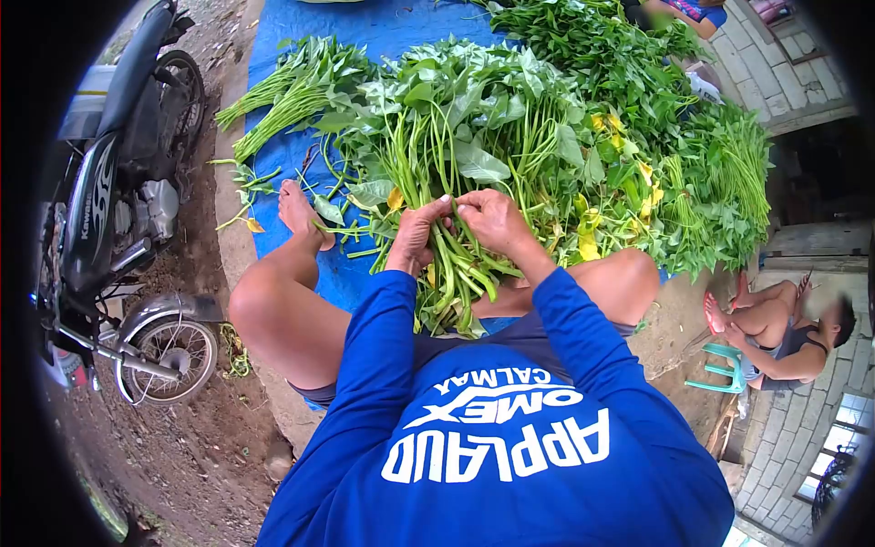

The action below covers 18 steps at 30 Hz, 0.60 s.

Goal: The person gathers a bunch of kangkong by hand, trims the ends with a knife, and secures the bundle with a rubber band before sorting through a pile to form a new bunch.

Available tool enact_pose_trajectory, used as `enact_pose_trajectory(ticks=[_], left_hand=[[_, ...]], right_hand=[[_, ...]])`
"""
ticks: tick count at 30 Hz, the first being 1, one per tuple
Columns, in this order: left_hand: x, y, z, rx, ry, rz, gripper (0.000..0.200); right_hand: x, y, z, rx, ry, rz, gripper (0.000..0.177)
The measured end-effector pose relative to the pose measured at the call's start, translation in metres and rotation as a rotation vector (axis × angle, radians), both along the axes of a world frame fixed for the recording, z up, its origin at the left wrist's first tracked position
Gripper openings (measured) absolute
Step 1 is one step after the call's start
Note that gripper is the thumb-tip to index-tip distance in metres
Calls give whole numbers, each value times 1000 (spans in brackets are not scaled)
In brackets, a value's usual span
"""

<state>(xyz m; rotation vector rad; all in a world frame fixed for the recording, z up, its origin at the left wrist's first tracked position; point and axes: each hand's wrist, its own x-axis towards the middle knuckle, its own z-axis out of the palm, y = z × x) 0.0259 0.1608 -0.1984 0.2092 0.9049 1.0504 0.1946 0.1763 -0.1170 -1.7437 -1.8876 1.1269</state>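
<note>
My left hand [417, 239] is wrapped around a bunch of water spinach [447, 264], its thumb up against the stems. The cut stem ends hang down toward my lap, and the leafy tops lean away from me. Close beside it, my right hand [499, 223] has its thumb and fingers pinched on a stem at the same bunch, near my left thumb. Just beyond both hands lies a large heap of leafy water spinach [474, 100]. Yellowed leaves [588, 232] show among the greens to the right.
A blue tarp [305, 23] lies under the greens. More bundled stems [278, 105] rest at the far left. A motorcycle [109, 201] stands on the dirt at left. On the right, a person [788, 342] sits by a green plastic stool [720, 369]; another person's arm [693, 18] shows at the top.
</note>
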Motion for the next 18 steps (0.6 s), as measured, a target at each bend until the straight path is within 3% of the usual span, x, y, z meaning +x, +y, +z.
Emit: enact_pose_trajectory(ticks=[2,5,6,7,10,13,14,17,18], left_hand=[[0,2,4,-3,38,-11,17],[3,5,-2,29,85,2,16],[4,4,3,43,112,-9,18],[6,4,2,45,118,-7,18],[8,2,2,47,137,7,21],[3,7,7,39,128,58,23],[2,9,7,47,121,70,23],[-3,6,15,52,146,30,21],[-1,6,13,51,168,24,21]], right_hand=[[-5,11,11,-124,-48,26,36],[-18,27,-1,428,32,-153,47],[-23,40,6,402,40,-203,53],[-30,53,11,370,37,-258,51],[-28,90,7,197,420,-176,39],[-32,59,20,697,432,-182,31],[-26,53,14,711,403,-182,24],[-11,58,-6,283,686,-656,21],[-4,60,-8,104,657,-720,24]])
